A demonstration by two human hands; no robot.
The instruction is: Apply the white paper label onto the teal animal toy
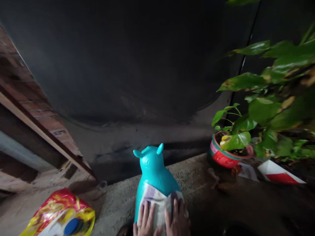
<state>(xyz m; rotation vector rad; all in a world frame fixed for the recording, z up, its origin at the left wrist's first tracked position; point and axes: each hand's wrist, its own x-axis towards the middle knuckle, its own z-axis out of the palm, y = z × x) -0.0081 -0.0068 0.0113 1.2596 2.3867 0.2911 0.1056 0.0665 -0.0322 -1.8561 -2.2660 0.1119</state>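
Note:
A shiny turquoise inflatable animal toy [154, 170] with two small ears stands upright at the bottom centre, its rounded back towards me. Over its back lies a pale cloth [159, 205] with purple patches. My left hand [145, 221] presses flat on the left part of the cloth, fingers stretched out and slightly apart. On the cloth's right part rests my right hand [176, 219], its fingers also extended and spread. The lower part of the toy is hidden by the hands and the frame's bottom edge.
A dark panel [135, 65] rises behind the toy. To the right stands a potted leafy plant in a red and green pot [225, 157], beside a red and white carton piece [280, 173]. At lower left lies a red and yellow plastic bag [59, 209]; a brick wall [46, 114] is behind it.

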